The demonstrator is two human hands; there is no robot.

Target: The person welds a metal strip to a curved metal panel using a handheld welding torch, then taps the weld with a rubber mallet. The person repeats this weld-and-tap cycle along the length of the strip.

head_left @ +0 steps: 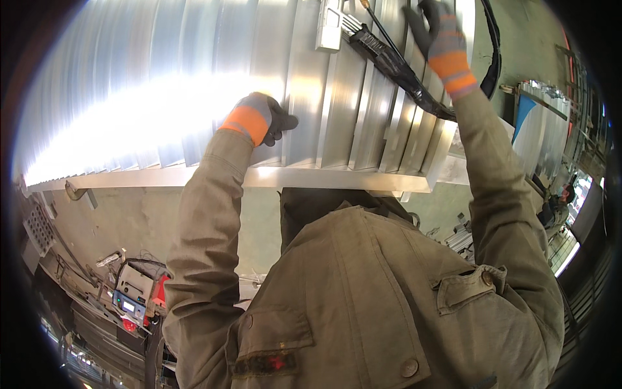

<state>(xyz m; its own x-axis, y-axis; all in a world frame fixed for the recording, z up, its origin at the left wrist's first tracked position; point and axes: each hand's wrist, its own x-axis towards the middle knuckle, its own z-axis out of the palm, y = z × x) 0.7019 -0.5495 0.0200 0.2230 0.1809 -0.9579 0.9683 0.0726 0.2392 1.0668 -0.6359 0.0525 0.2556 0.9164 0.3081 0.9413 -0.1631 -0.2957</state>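
Observation:
My left hand (267,119), in a grey glove with an orange cuff, is closed in a loose fist over the ribbed metal panel (337,123). Its thumb sticks out to the right, and nothing shows in the fingers. Farther off to the right, my right hand (437,32), gloved alike, has its thumb and fingers spread over the panel's far right part and holds nothing visible. Between the hands lies a black-sheathed cable bundle (395,68), beside a pale box-shaped piece (329,29) with thin rods. A slim dark rod (382,26) with a coppery end runs alongside.
A straight metal rail (311,178) borders the panel's near side. Strong glare whitens its left half. At lower left stands a machine with a small lit screen (131,305). A black hose (495,45) loops at the right edge; another person (557,204) is far right.

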